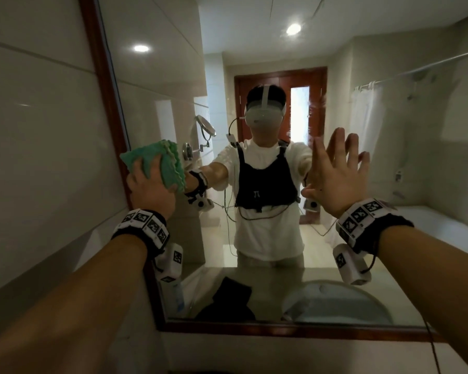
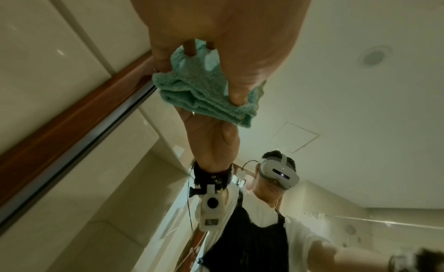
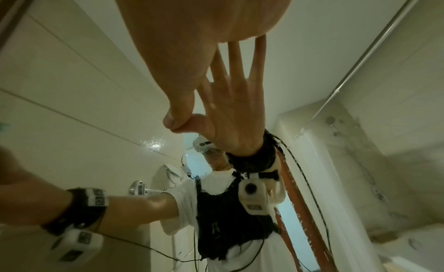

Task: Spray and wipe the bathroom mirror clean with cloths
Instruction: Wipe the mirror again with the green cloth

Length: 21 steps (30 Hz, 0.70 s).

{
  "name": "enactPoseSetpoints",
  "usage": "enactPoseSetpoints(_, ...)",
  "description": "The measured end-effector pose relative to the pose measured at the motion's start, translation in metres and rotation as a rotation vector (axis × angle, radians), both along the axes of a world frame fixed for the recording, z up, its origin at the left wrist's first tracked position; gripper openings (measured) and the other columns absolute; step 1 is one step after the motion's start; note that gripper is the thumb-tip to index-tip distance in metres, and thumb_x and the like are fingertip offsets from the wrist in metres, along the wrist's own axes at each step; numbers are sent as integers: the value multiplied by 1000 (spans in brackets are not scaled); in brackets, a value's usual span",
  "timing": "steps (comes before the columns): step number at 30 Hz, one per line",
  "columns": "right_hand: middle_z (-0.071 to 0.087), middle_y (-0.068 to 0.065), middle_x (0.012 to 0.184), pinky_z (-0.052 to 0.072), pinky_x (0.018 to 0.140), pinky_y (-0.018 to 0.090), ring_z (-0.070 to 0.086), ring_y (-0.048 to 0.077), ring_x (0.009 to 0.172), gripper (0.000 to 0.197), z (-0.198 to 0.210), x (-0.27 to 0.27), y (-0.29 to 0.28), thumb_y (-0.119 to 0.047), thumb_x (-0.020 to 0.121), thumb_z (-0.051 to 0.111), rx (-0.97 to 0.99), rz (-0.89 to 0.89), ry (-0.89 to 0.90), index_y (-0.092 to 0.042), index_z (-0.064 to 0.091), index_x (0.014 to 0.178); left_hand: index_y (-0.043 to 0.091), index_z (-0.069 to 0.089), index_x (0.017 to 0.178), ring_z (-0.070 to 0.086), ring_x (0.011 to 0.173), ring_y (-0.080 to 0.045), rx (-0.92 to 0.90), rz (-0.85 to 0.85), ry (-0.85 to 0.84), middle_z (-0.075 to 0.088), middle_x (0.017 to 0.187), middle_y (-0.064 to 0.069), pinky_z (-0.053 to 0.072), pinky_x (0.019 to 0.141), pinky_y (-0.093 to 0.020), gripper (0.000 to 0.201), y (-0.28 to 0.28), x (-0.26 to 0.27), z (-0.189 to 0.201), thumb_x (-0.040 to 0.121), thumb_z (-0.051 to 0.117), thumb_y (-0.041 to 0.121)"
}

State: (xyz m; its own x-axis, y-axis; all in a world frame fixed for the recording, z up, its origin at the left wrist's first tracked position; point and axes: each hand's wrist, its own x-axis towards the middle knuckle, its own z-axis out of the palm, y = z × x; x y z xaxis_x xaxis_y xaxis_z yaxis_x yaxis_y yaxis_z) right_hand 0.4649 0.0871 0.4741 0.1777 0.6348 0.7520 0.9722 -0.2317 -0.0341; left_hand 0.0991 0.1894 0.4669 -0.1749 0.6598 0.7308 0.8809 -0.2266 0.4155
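Left hand: the left hand (image 1: 149, 184) pinches a folded green cloth (image 1: 157, 160) and presses it flat on the mirror (image 1: 389, 130), at about 9 o'clock of the glass, just beside the wooden frame (image 1: 103, 76).
Left grip: thumb curled over the lower fold, fingers bent round the upper part; the left wrist view shows the thumb tip (image 2: 236, 97) dug into the cloth (image 2: 204, 93) and its reflection meeting it on the glass.
Right hand: the right hand (image 1: 338, 171) is raised toward the glass at about 2 o'clock from the cloth, well apart from it.
Right grip: fingers straight and spread, holding nothing; in the right wrist view the thumb tip (image 3: 171, 120) meets its own reflection, so it touches the mirror.
Mirror: wood-framed, on a pale tiled wall (image 1: 38, 130); in it show the person in a white shirt, a dark vest and a headset.
Below, at 6 o'clock: a dark cloth (image 1: 227, 300) and a white basin (image 1: 335, 300) appear in the reflection.
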Motion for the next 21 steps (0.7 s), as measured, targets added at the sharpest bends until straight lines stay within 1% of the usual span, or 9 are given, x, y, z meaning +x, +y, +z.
enactPoseSetpoints(5,-22,12,162,1,117,65,-19,39,147,132,-3,0,0,-59,69,79,-12,46,35,-32,-19,153,30,26,154,22,139,-42,-20,7,-43,14,160,-13,38,106,-58,80,0,7,-16,87,69,29)
enactPoseSetpoints(8,-20,14,162,2,116,65,-18,40,147,130,-3,-1,1,-59,68,79,-3,38,26,-29,-13,154,30,28,152,25,137,-45,2,-5,-47,19,158,-15,40,103,-61,79,-4,15,-20,85,70,30)
enactPoseSetpoints(10,-19,15,162,3,116,65,-16,41,148,130,-4,0,2,-60,67,79,2,28,17,-27,-10,155,29,31,149,32,133,-47,46,-28,-20,25,155,-19,40,103,-60,80,-7,26,-21,81,73,27)
enactPoseSetpoints(11,-18,16,162,4,116,66,-15,42,148,130,-5,0,2,-60,66,79,5,26,13,-27,-8,156,30,32,147,34,131,-48,59,-39,2,28,154,-20,42,101,-60,82,-9,34,-20,77,74,26)
enactPoseSetpoints(13,-18,16,162,6,116,67,-15,42,148,130,-6,1,4,-61,65,79,10,26,9,-26,-7,156,34,32,146,35,131,-46,56,-47,67,28,154,-17,44,96,-62,85,-15,54,-16,74,77,28)
enactPoseSetpoints(16,-21,15,161,6,116,67,-18,42,147,128,-7,2,5,-62,68,77,-1,28,11,-27,-8,156,38,31,151,27,139,-42,57,-62,232,21,158,-12,42,100,-62,84,-28,95,-4,80,76,38)
enactPoseSetpoints(17,-23,14,161,6,116,67,-19,41,147,128,-7,2,6,-62,68,76,-3,26,10,-27,-9,156,39,32,151,27,139,-41,84,-86,299,23,158,-12,43,99,-61,85,-32,110,0,79,76,40)
enactPoseSetpoints(19,-23,14,161,6,116,66,-19,41,147,128,-8,4,6,-62,69,76,-3,26,9,-28,-11,156,39,39,148,34,136,-42,154,-138,415,31,155,-14,45,93,-57,88,-39,143,3,72,81,40)
enactPoseSetpoints(21,-23,14,161,6,116,66,-18,40,147,129,-9,6,7,-63,67,76,5,25,7,-28,-11,156,38,45,145,40,133,-42,199,-159,482,38,153,-13,47,88,-53,88,-46,174,2,66,83,40)
